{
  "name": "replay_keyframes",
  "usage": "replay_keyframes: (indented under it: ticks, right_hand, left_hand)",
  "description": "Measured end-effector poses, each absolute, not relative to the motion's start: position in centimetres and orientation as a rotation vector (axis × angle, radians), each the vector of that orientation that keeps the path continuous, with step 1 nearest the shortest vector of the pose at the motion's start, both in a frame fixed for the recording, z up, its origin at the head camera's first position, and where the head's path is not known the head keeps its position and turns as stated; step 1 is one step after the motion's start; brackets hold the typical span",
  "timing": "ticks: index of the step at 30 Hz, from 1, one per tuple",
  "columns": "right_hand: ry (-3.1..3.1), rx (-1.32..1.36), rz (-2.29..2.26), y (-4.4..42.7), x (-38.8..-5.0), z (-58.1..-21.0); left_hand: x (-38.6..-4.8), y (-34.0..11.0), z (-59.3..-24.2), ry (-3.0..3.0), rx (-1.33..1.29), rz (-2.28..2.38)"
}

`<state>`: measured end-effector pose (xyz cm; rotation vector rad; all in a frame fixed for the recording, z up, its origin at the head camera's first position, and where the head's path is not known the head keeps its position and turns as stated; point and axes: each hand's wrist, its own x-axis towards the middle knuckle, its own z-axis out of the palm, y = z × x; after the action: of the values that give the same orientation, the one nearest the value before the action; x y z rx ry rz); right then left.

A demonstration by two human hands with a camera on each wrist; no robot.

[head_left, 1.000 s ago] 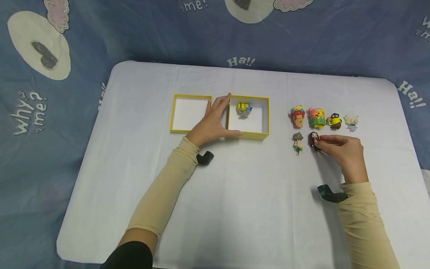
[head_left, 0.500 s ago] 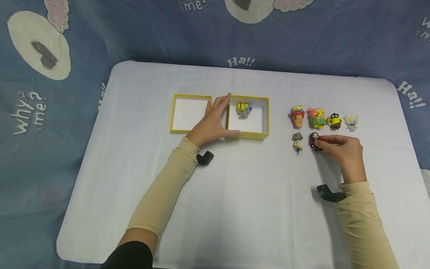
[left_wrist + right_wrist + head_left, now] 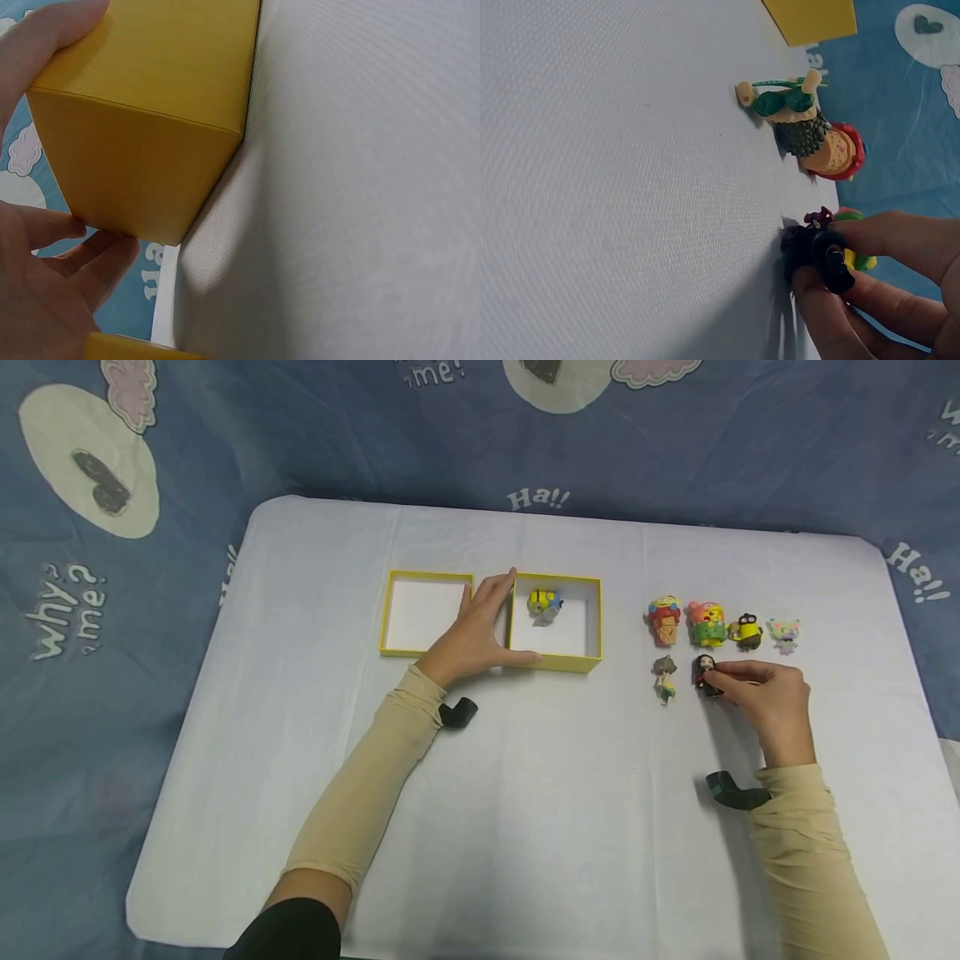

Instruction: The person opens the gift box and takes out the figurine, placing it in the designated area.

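My left hand (image 3: pixel 472 639) holds the yellow box (image 3: pixel 558 663), thumb on its front wall and fingertips at the far left corner. In the left wrist view the thumb presses one face of the box (image 3: pixel 142 67). Inside the box, a yellow-and-blue figurine (image 3: pixel 544 607) lies on the white floor. My right hand (image 3: pixel 772 697) pinches a small dark-haired figurine (image 3: pixel 703 673) between thumb and fingers, at the table surface. In the right wrist view the dark figurine (image 3: pixel 814 251) is partly covered by the fingers.
A shallow yellow-rimmed lid (image 3: pixel 427 610) lies left of the box. Near the right hand are a figurine with green clothing (image 3: pixel 664 680), a red ice-cream-cone figurine (image 3: pixel 664 620), a pink-and-green figurine (image 3: pixel 707 624), a minion figurine (image 3: pixel 747 632) and a pastel figurine (image 3: pixel 784 634).
The dark-haired figurine has shifted slightly to the right in my right hand's fingers. My left hand and the box have stayed in place.
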<state>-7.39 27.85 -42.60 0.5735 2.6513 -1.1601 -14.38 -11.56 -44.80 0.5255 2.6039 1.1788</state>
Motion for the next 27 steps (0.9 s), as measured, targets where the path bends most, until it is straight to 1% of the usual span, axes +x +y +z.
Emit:
replay_keyframes:
  ticks: [19, 27]
  right_hand:
    - [2.576, 0.6, -1.191, 28.42, -7.11, -42.56]
    - [2.598, 0.588, -1.135, 28.62, -7.04, -42.09]
  left_hand:
    - [-14.33, -11.54, -44.8, 2.601, 0.526, 1.174]
    - [-14.24, -11.55, -44.72, 2.598, 0.524, 1.179]
